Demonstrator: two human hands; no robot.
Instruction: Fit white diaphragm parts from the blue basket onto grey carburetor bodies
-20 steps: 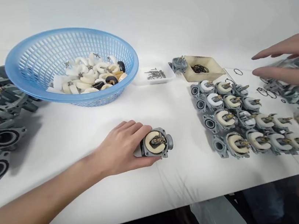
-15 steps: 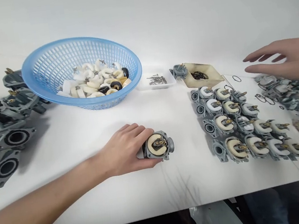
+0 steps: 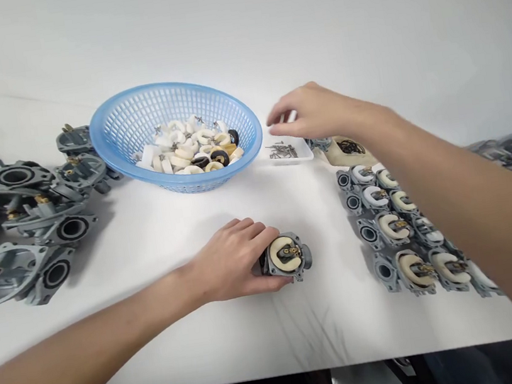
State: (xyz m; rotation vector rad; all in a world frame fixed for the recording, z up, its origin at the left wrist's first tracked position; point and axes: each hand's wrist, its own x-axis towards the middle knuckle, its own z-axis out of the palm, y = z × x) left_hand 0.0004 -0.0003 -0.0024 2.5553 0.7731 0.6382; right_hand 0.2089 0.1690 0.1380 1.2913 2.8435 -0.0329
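Note:
My left hand [image 3: 231, 265] grips a grey die-cast carburetor body [image 3: 288, 257] from its left side on the white table [image 3: 173, 350]. A cream float and brass fittings sit on the body's upturned face. My right hand [image 3: 309, 111] hangs over the far edge of a small white tray [image 3: 302, 156] holding loose screws [image 3: 281, 151]. Its fingers are slightly apart, and nothing shows in them.
A blue plastic basket [image 3: 169, 86] of white and cream floats stands left of the small tray. Grey carburetor bodies lie heaped at the left [image 3: 16, 213] and in rows at the right [image 3: 395, 229]. A beige tray [image 3: 350, 150] holds black rings.
My right hand has swung left from the far right to above the small tray. The whole scene has shifted right in view, while my left hand stays on the carburetor body.

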